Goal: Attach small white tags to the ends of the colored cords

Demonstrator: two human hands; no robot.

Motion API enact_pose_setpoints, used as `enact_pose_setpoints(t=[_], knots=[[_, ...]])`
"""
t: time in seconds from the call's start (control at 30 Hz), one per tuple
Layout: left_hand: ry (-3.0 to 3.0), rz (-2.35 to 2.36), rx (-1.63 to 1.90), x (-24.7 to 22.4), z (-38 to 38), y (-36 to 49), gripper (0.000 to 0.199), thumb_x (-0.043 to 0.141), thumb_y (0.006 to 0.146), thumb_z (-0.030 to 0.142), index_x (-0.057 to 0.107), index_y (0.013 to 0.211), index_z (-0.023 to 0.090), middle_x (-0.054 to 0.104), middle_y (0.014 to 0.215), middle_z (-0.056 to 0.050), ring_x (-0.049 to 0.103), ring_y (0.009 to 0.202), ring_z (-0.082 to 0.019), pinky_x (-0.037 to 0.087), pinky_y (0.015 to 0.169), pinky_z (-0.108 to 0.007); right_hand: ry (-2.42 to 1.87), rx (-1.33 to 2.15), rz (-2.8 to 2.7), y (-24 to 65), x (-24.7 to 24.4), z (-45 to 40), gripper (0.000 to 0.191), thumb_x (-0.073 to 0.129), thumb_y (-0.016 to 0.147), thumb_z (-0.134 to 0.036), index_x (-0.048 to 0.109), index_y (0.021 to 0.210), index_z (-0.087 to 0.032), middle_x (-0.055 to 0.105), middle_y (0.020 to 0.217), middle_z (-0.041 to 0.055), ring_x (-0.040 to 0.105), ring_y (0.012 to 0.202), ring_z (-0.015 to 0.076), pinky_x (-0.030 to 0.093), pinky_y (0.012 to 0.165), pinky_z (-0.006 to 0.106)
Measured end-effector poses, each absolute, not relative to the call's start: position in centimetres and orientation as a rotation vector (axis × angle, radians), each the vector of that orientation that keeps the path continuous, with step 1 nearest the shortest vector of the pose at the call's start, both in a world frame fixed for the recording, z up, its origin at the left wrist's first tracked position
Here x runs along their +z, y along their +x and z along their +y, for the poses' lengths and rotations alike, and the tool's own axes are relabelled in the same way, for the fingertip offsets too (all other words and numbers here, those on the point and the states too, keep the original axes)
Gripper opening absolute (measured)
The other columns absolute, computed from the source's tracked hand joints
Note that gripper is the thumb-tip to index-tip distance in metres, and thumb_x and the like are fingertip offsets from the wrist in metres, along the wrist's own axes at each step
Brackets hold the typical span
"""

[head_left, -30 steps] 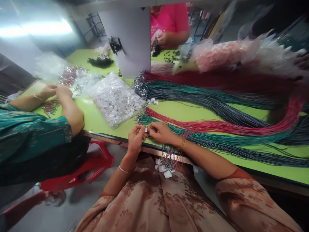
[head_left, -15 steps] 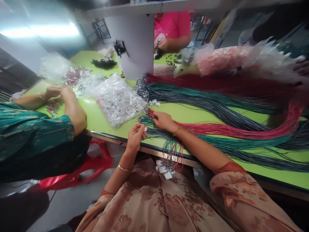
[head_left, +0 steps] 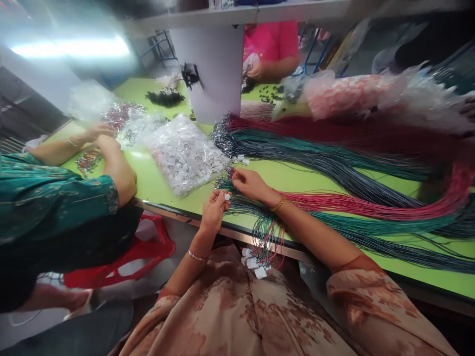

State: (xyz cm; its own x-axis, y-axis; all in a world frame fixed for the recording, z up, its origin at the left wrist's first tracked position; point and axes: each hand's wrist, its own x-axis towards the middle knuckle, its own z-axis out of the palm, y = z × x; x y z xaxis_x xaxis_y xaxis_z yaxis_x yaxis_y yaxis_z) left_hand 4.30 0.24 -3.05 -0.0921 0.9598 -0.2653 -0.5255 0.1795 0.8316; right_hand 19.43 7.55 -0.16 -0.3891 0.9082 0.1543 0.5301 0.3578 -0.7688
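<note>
My left hand (head_left: 214,209) is closed at the near edge of the green table (head_left: 156,185), pinching a small white tag (head_left: 226,196) between its fingertips. My right hand (head_left: 251,184) rests on the ends of a bundle of red cords (head_left: 356,200) and teal cords (head_left: 334,217), fingers pinching at the metal tips. A bunch of cords with white tags (head_left: 260,252) hangs over the table edge onto my lap. A clear bag of white tags (head_left: 183,153) lies just left of my hands.
More cord bundles (head_left: 315,143) in maroon, teal and grey cross the table to the right. A person in a teal sleeve (head_left: 55,198) works at the left, by a red stool (head_left: 148,252). Another person in pink (head_left: 270,47) sits opposite. A white post (head_left: 218,69) and plastic bags (head_left: 356,89) stand behind.
My right hand left my left hand and reached forward onto the red and teal cord ends. My left hand stayed at the table edge with the tag. The view shifted slightly.
</note>
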Motion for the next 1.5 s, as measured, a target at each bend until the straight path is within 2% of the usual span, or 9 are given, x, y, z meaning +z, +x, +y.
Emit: enact_pose_setpoints(t=[0.17,0.3,0.63,0.83,1.0,1.1,1.27,1.4,1.5], knots=[[0.514,0.985,1.373,-2.6,0.1,4.2,0.023,0.078,0.076,0.029,0.062,0.081,0.014,0.066,0.075,0.0,0.054,0.055,-0.003,0.042,0.053,-0.015,-1.127,1.074,-1.875,18.6,0.2,6.6,0.012,0.055,0.076,-0.027,0.059,0.073,-0.016,0.053,0.061,-0.0031,0.043,0.057,0.0099,0.031,0.056,0.023],[0.491,0.925,1.384,-2.5,0.1,4.2,0.018,0.077,0.078,0.026,0.063,0.083,0.015,0.068,0.082,-0.002,0.057,0.061,-0.004,0.045,0.058,-0.015,-1.104,1.167,-1.884,19.5,0.0,5.1,0.017,0.053,0.076,-0.029,0.058,0.067,-0.015,0.051,0.06,-0.0037,0.041,0.057,0.0093,0.031,0.056,0.023],[0.5,0.905,1.366,-2.3,0.0,4.8,0.017,0.075,0.078,0.026,0.062,0.08,0.015,0.069,0.083,-0.003,0.054,0.058,-0.004,0.044,0.055,-0.014,-1.195,1.066,-1.913,20.5,-0.5,3.4,0.016,0.052,0.074,-0.026,0.051,0.06,-0.017,0.049,0.057,-0.0043,0.039,0.055,0.0086,0.028,0.053,0.023],[0.564,0.927,1.384,-2.6,-0.2,5.3,0.02,0.077,0.077,0.029,0.063,0.08,0.016,0.068,0.083,-0.002,0.053,0.057,-0.004,0.042,0.053,-0.015,-1.208,1.158,-1.883,20.2,-0.9,3.5,0.02,0.052,0.075,-0.03,0.051,0.059,-0.017,0.047,0.055,-0.0047,0.038,0.054,0.0087,0.027,0.053,0.022],[0.543,0.982,1.43,-3.3,0.0,5.9,0.019,0.079,0.075,0.029,0.066,0.078,0.014,0.059,0.065,0.002,0.048,0.052,-0.003,0.036,0.048,-0.015,-1.189,0.985,-1.993,20.0,-0.8,3.2,0.024,0.054,0.081,-0.031,0.051,0.062,-0.017,0.05,0.057,-0.0031,0.039,0.055,0.0091,0.027,0.055,0.023],[0.52,0.989,1.431,-3.7,0.2,6.2,0.023,0.08,0.073,0.032,0.068,0.079,0.014,0.061,0.066,0.002,0.05,0.053,-0.004,0.037,0.049,-0.015,-1.174,0.906,-2.101,20.1,-0.6,2.8,0.021,0.05,0.085,-0.025,0.053,0.066,-0.017,0.053,0.06,-0.0011,0.041,0.056,0.0101,0.027,0.056,0.024],[0.619,1.025,1.448,-4.3,0.3,6.5,0.027,0.082,0.07,0.037,0.071,0.08,0.014,0.059,0.06,0.003,0.043,0.048,-0.003,0.033,0.046,-0.016,-1.286,0.702,-2.227,20.5,-0.2,2.8,0.021,0.054,0.085,-0.025,0.056,0.066,-0.017,0.058,0.063,0.0026,0.042,0.057,0.012,0.024,0.057,0.026],[0.579,0.998,1.442,-4.4,0.7,6.2,0.03,0.083,0.068,0.038,0.072,0.083,0.014,0.067,0.072,-0.001,0.048,0.051,-0.003,0.035,0.048,-0.016,-1.207,0.817,-2.173,21.1,0.1,6.0,0.023,0.049,0.09,-0.026,0.064,0.076,-0.015,0.065,0.072,0.0031,0.05,0.063,0.0124,0.031,0.061,0.024],[0.53,0.99,1.43,-4.2,1.0,6.0,0.03,0.083,0.067,0.037,0.072,0.082,0.013,0.07,0.079,-0.003,0.05,0.053,-0.002,0.037,0.049,-0.015,-1.412,0.634,-2.081,21.1,-0.3,9.5,0.022,0.053,0.089,-0.029,0.067,0.079,-0.015,0.068,0.077,0.0048,0.051,0.066,0.0142,0.031,0.062,0.025]])
